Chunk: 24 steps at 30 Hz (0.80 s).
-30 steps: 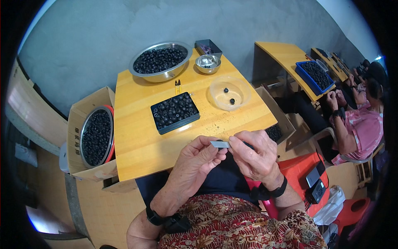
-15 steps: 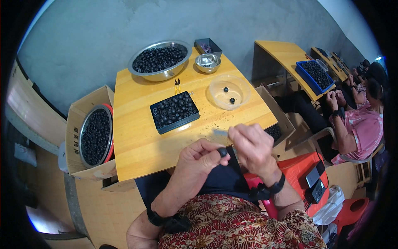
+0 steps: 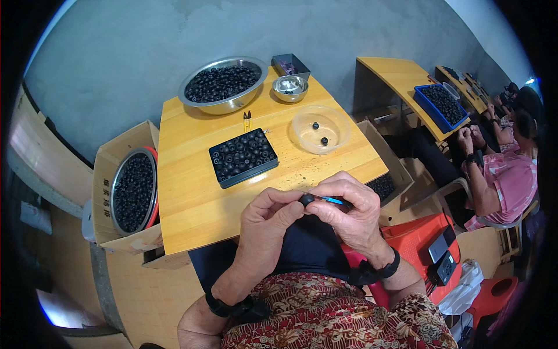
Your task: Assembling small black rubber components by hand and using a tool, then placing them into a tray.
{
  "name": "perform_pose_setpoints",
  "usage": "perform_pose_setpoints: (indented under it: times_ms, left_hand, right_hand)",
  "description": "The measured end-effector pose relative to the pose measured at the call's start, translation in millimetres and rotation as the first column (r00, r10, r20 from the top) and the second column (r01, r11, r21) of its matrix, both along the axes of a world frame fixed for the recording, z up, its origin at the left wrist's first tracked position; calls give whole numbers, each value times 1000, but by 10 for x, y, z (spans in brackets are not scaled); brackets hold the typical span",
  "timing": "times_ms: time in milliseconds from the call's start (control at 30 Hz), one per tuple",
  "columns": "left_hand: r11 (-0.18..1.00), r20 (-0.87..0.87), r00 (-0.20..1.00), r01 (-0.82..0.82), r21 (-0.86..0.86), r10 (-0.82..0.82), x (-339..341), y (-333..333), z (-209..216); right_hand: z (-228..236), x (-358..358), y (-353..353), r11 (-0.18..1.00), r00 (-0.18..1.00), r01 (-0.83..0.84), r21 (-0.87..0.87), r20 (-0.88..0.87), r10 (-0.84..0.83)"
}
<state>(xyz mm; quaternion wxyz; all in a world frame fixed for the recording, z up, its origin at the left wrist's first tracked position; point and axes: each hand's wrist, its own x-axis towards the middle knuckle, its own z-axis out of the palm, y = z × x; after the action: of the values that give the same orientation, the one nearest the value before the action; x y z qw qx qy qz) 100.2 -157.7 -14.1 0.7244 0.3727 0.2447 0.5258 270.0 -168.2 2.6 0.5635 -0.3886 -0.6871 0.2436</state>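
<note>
My left hand (image 3: 268, 218) pinches a small round black part (image 3: 306, 199) between thumb and fingertips, just beyond the near table edge. My right hand (image 3: 353, 210) is closed around a slim tool (image 3: 331, 200) with a blue section. Its thin tip meets the black part, and I cannot make out its exact kind. Past my hands sits a black tray (image 3: 247, 177) full of similar black parts. To its right, a clear round plastic tub (image 3: 296, 139) holds two of them.
A steel basin (image 3: 192, 100) of black parts, a small metal bowl (image 3: 282, 96), a dark box (image 3: 304, 72) and yellow snips (image 3: 247, 122) share the table (image 3: 186, 198). On the left stands a cardboard box (image 3: 104, 230) with another full basin. A person (image 3: 505, 186) sits working at right.
My right hand has moved left and down to my left hand, bringing the slim tool against the black part. The left hand has shifted slightly left and up.
</note>
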Motion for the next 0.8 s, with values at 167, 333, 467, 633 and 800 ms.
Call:
perform_pose_setpoints:
  times_ms: [167, 333, 467, 633, 800]
  left_hand:
    - [988, 172, 980, 119, -100, -101, -20, 35, -53]
    - [985, 189, 973, 149, -85, -131, -28, 40, -115]
    - [961, 213, 964, 201, -188, -160, -35, 50, -122]
    - [926, 245, 939, 297, -233, -240, -67, 56, -111]
    - [923, 239, 931, 327, -204, -277, -63, 72, -166]
  right_hand:
    - [19, 18, 14, 998, 997, 20, 56, 70, -24]
    - [-1, 5, -2, 997, 993, 41, 69, 105, -49]
    - [29, 35, -13, 994, 984, 37, 101, 172, -54]
    - [-3, 51, 2, 984, 980, 2, 179, 197, -38]
    - [-27, 52, -11, 982, 978, 6, 188, 202, -45]
